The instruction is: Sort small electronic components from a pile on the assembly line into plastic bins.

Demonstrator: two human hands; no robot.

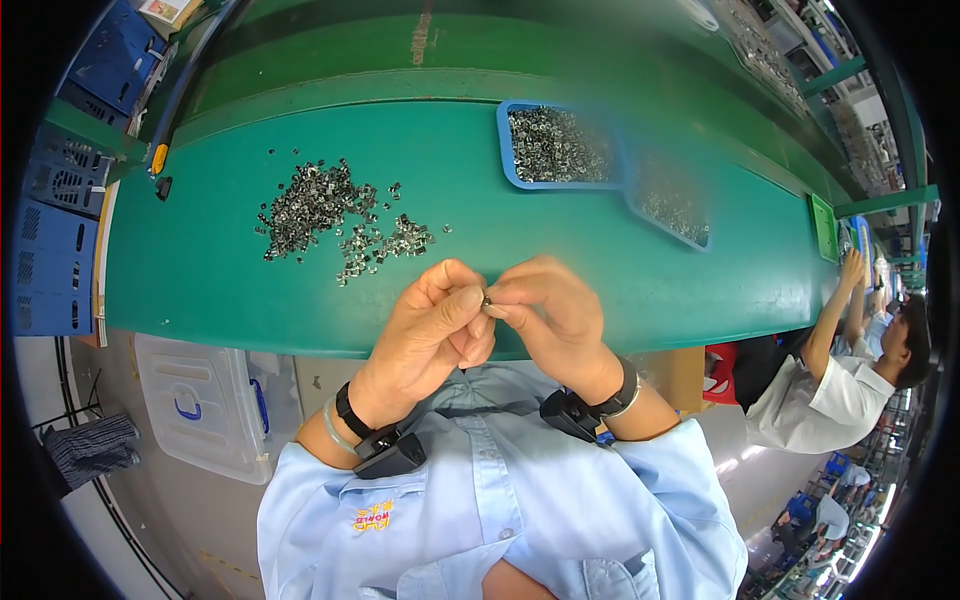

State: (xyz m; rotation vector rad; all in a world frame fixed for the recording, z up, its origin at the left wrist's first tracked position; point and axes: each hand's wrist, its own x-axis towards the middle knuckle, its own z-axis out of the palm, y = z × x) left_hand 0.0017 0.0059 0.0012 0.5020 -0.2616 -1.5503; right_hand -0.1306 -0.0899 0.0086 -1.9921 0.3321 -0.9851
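L hand (425, 325): pinching, thumb & finger pressed together on small dark part (487, 303). R hand (555, 310): pinching same from opp. side, by the look of it. Held b/w both, above tabletop (200, 280), nr its near edge. Could slip or flip out if grip loosens or both sides pull unevenly, poss. dropping past edge; easy to lose, being tiny. Direction & long axis: can't tell, too small & mostly covered. Farther out, up-left: loose pile (310, 205) of dark shiny bits, w/ smaller cluster (400, 240) just beside. Up-right: blue tray (560, 186) w/ many bits, plus blurred second tray (668, 229) alongside.
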